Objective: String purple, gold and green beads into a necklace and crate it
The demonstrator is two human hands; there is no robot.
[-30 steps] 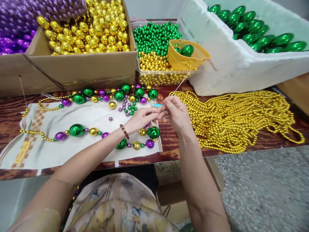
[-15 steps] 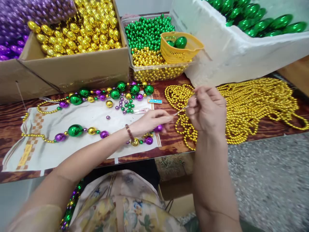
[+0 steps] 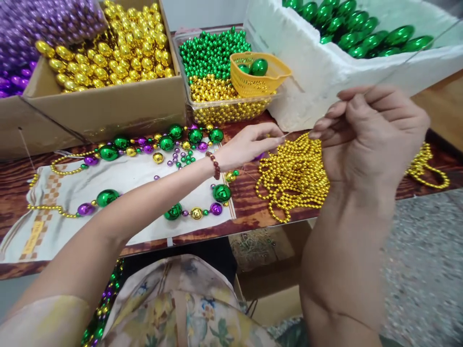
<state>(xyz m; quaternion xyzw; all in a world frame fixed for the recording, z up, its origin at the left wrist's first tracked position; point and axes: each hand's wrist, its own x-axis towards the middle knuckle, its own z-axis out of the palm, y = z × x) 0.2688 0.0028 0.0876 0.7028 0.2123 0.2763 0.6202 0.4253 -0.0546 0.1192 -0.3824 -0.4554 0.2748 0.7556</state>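
Note:
My left hand [image 3: 249, 143] reaches over the table edge of the cloth, fingers pinched on the end of a thin thread, with a purple bead [image 3: 259, 156] just under the fingers. My right hand [image 3: 369, 130] is raised close to the camera, fingers pinched on a long thin needle [image 3: 405, 60] that points up and to the right. The thread runs taut between the two hands. A strand of green, gold and purple beads [image 3: 195, 212] lies on the white cloth [image 3: 119, 183] below my left arm. A pile of gold bead strings [image 3: 292, 176] lies under the hands.
A cardboard box of gold balls [image 3: 108, 48] and purple balls [image 3: 21, 29] stand at the back left. A clear tub of small green and gold beads [image 3: 213, 72] holds a yellow basket [image 3: 258, 77]. A white foam box [image 3: 325, 67] of green ovals stands at the right.
My right hand has pulled the needle up and to the right, away from my left hand, drawing the thread out. My left hand has shifted right, over the gold strings.

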